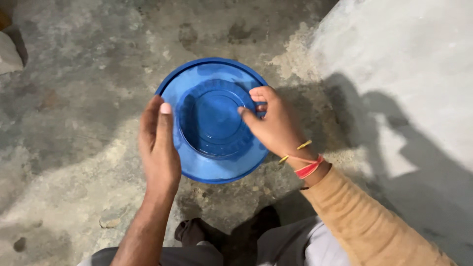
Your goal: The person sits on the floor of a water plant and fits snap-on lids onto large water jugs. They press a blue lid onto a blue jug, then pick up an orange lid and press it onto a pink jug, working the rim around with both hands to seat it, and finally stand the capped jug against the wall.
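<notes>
A round blue plastic lid [213,116] with a raised ring in its middle is held above a rough concrete floor. My left hand [158,145] lies flat against the lid's left edge, fingers straight and together. My right hand [273,123] grips the right side of the raised ring with thumb and fingers curled over it. A red thread band [308,168] is tied round my right wrist, above a tan sleeve [364,221].
Stained grey concrete floor [74,123] lies all around. A paler concrete slab [409,54] runs along the right, with loose sandy rubble [295,56] at its edge. My knees in grey trousers [295,246] and a dark shoe [194,231] show at the bottom.
</notes>
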### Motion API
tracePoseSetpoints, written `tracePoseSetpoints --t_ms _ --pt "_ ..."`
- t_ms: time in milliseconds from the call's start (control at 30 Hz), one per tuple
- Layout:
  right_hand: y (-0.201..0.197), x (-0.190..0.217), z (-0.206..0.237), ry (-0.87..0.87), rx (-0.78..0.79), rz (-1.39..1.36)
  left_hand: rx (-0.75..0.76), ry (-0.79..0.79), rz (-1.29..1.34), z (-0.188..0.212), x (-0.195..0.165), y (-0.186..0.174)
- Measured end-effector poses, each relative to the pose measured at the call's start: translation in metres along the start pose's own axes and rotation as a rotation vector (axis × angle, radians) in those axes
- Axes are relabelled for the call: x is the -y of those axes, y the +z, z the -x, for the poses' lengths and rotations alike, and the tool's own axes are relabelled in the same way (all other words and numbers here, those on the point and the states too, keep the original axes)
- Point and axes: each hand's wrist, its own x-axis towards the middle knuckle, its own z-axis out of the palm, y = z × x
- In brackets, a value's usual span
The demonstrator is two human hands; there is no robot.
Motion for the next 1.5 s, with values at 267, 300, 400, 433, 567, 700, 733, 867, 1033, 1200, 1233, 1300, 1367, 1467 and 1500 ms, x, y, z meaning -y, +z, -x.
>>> tracePoseSetpoints --t_ms 267,300,400,433,567,700,733,867,1033,1200,1233,1300,1367,1467,1500 --pt "-0.004 0.022 -0.002 -0.633 0.319 0.384 -0.001 0.081 -0.142 0.027 0.006 0.017" --pt "0.001 0.023 0.001 -0.611 0.268 0.411 0.019 0.103 -0.109 0.026 0.005 0.017" --pt "0.019 0.03 0.02 -0.499 0.136 0.488 0.168 0.062 -0.009 0.008 0.0 0.003" --pt "0.027 0.035 0.028 -0.424 0.098 0.513 0.178 0.02 -0.032 0.002 0.0 -0.002" --pt "0.044 0.052 0.035 -0.291 0.108 0.625 0.214 0.197 -0.559 -0.011 0.005 -0.027" --pt "0.032 0.044 0.013 -0.523 0.137 0.61 0.18 0.245 -1.017 -0.016 0.015 -0.04" --pt "0.028 0.039 0.008 -0.584 0.151 0.586 0.24 0.133 -0.839 -0.018 0.017 -0.042" --pt "0.028 0.027 0.005 -0.636 0.151 0.52 0.389 -0.231 -0.489 -0.022 0.015 -0.049" --pt "0.033 0.03 0.009 -0.615 0.118 0.511 0.358 -0.219 -0.585 -0.017 0.013 -0.048" --pt "0.04 0.039 0.015 -0.566 0.056 0.53 0.317 -0.292 -0.591 -0.017 0.007 -0.046" --pt "0.043 0.04 0.019 -0.555 0.038 0.526 0.317 -0.29 -0.606 -0.016 0.005 -0.046" --pt "0.047 0.038 0.02 -0.552 0.003 0.522 0.317 -0.265 -0.636 -0.017 0.003 -0.046" --pt "0.048 0.032 0.023 -0.552 0.002 0.516 0.248 -0.311 -0.616 -0.016 0.005 -0.045" --pt "0.045 0.014 0.015 -0.563 -0.044 0.304 0.17 -0.354 -0.472 -0.015 0.013 -0.045" --pt "0.042 0.006 0.011 -0.497 -0.058 0.218 0.146 -0.372 -0.404 -0.014 0.016 -0.045"
